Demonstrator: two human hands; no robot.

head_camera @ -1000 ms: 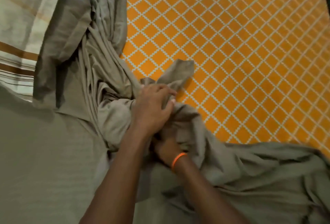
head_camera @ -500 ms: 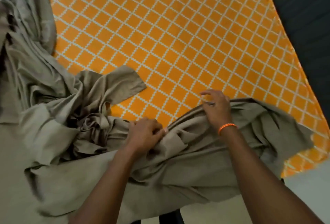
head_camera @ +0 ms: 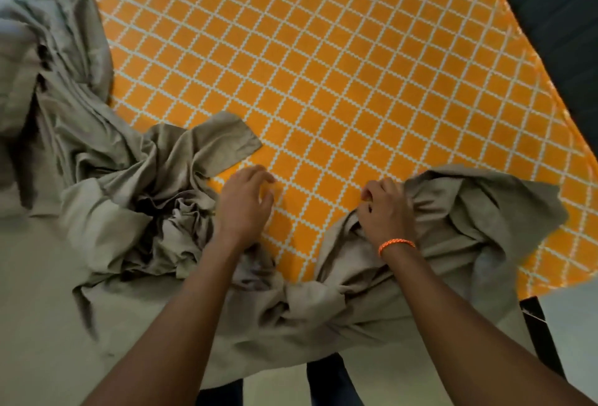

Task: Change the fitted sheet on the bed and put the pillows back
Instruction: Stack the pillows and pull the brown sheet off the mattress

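The left hand hovers with fingers loosely spread and holding nothing, over the orange lattice-patterned mattress, with the bunched grey-green sheet just to its left. The right hand, an orange band on its wrist, curls its fingers round a gathered fold of the same sheet, which piles to its right and below both wrists.

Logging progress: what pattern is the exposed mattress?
Orange mattress with a white diamond lattice, clearest in the head view.

A right hand grips bunched grey sheet over an orange lattice-patterned mattress; the left hand hovers open beside that grip.
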